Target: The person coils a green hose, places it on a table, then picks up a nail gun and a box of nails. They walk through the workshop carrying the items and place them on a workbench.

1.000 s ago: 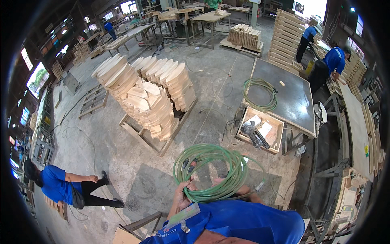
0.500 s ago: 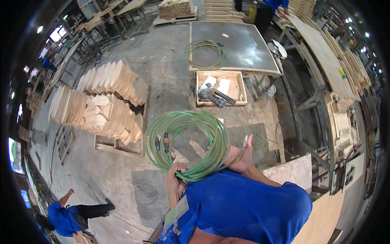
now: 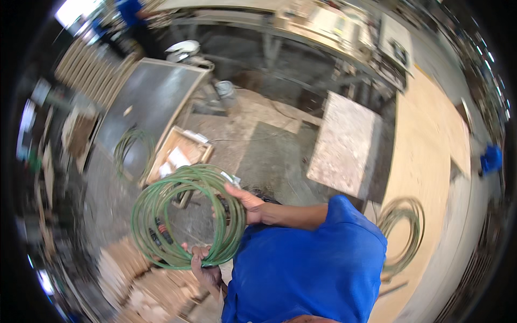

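A coil of green hose (image 3: 161, 207) with dark end fittings hangs in front of my blue shirt. My right hand (image 3: 249, 203) grips the right side of the coil, with the forearm reaching in from the right. My left hand (image 3: 203, 268) is closed around the bottom of the loops. The coil is lifted off the floor, above the concrete and a stack of wood.
A wooden crate (image 3: 186, 141) of small items stands beside a metal-topped table (image 3: 153, 94) bearing a second green coil (image 3: 127, 149). Another coil (image 3: 403, 232) lies on a long plywood sheet (image 3: 428, 156) at right. Wood stacks (image 3: 132, 282) lie lower left; a stone slab (image 3: 344, 142) is ahead.
The view has swung round to the right, so table and crate now sit upper left. Both hands keep their hold on the coil; the left has slid to its bottom.
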Available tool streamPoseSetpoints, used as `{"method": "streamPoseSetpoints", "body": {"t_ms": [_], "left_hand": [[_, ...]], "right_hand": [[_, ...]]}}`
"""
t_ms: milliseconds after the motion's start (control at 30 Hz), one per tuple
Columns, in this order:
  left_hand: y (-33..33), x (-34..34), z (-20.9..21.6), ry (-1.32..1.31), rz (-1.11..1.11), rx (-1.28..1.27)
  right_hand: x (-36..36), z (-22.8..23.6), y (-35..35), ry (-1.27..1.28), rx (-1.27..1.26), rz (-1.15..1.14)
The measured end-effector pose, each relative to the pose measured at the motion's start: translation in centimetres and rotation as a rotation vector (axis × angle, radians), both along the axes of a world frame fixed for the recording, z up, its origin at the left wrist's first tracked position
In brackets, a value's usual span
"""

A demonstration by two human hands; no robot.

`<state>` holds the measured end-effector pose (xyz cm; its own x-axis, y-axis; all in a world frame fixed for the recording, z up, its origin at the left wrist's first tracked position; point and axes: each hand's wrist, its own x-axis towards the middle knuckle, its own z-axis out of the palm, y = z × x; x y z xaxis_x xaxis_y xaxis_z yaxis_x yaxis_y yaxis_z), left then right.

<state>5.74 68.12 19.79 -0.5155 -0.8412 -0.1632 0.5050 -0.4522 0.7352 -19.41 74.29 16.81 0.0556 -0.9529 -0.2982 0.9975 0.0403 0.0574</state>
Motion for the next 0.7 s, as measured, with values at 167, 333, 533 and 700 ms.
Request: {"method": "streamPoseSetpoints", "body": {"t_ms": [167, 333, 533, 700], "left_hand": [[-3.8, -4.3, 2.0, 0.127, -0.505, 0.022], [-3.8, -9.9, 2.1, 0.198, -0.888, 0.071], [3.9, -18.1, -1.3, -0.233, -1.36, 0.273], [7.4, -16.7, -3.8, -0.259, -1.717, -0.053]], "right_hand": [[-0.8, -0.4, 4.0, -0.03, -0.21, -0.267], [0.1, 4.7, 11.8, 0.185, -0.245, -0.671], [6.1, 13.6, 24.3, 0.813, 0.372, -1.26], [13.1, 22.6, 35.3, 1.608, 1.5, -1.291]]}}
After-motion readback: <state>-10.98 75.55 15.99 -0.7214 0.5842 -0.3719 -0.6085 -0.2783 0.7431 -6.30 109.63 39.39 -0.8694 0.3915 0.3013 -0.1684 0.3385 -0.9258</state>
